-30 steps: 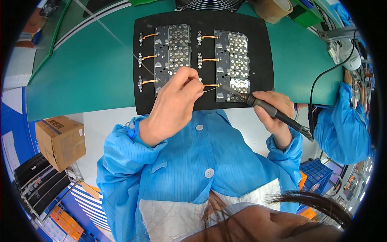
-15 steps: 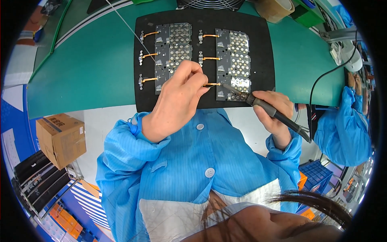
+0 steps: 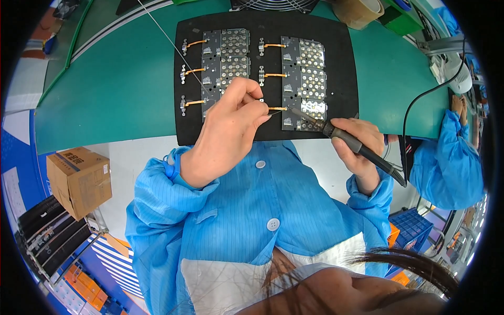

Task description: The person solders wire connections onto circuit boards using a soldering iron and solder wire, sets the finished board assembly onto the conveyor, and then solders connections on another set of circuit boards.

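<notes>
The near right circuit board (image 3: 303, 114) lies at the front of a black mat (image 3: 344, 79), the last of six small boards set in two columns, each with a short orange flex strip (image 3: 276, 108) sticking out to its left. The tip of a soldering iron (image 3: 346, 140) rests at that board's left edge, where the strip meets it. The right hand (image 3: 361, 142) has its fingers wrapped closed around the iron's dark handle like a pen, and its black cord runs off toward the right. The left hand (image 3: 231, 128) sits over the near left board, fingers pinched tight on a thin solder wire (image 3: 173, 42) whose end comes in just beside the iron's tip; the rest of the wire slants away up to the far left. The mat sits on a green counter (image 3: 115, 89). Off to the right, another person's blue sleeve (image 3: 446, 163) leans on the counter's edge. A cardboard box (image 3: 79, 181) stands on the floor at the left.
</notes>
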`<state>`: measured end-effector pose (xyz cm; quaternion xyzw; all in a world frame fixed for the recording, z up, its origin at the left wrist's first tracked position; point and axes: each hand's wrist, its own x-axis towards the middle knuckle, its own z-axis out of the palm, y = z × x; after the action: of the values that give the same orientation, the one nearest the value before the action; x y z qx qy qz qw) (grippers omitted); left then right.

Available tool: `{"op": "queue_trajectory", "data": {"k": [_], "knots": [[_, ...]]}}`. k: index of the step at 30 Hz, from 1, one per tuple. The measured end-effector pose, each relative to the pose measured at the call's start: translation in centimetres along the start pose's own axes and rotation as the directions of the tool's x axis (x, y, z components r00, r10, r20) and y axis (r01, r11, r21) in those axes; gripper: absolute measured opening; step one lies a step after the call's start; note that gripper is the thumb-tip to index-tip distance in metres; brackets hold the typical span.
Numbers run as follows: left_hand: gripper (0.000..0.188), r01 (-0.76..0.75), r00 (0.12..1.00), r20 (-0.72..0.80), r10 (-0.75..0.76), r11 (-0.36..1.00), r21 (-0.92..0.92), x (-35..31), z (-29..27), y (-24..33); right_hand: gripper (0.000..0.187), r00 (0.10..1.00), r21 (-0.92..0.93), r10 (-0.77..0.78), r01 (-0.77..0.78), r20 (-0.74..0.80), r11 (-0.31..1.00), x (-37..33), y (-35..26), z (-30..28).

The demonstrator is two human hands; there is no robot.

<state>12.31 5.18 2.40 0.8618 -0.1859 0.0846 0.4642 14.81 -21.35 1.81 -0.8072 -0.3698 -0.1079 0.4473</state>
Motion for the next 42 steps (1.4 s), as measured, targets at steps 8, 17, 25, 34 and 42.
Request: {"op": "queue_trajectory", "data": {"k": [8, 17, 25, 34, 42], "knots": [[0.01, -0.042, 0.999, 0.001, 0.042, 0.999, -0.011, 0.2, 0.8, -0.7, 0.024, 1.0, 0.008, -0.006, 0.006, 0.013, 1.0, 0.1, 0.0, 0.2], [0.01, -0.04, 0.999, 0.032, 0.04, 0.999, -0.014, 0.9, 1.2, -0.9, 0.024, 1.0, 0.007, -0.007, 0.006, 0.018, 1.0, 0.2, 0.0, 0.3], [0.016, 0.091, 0.993, 0.073, -0.096, 0.994, 0.065, 0.7, 1.7, -1.1, 0.024, 1.0, 0.001, -0.002, 0.002, 0.01, 1.0, 0.2, -0.1, 0.1], [0.014, 0.099, 0.993, 0.066, -0.103, 0.993, 0.059, 0.9, 2.5, -1.7, 0.024, 1.0, 0.017, -0.005, 0.005, 0.021, 1.0, 0.2, 0.2, 0.1], [0.011, 0.088, 0.995, 0.044, -0.09, 0.995, 0.04, 0.9, 2.5, -1.8, 0.024, 1.0, -0.009, 0.008, -0.008, 0.024, 1.0, 0.4, 0.2, 0.1]]}}
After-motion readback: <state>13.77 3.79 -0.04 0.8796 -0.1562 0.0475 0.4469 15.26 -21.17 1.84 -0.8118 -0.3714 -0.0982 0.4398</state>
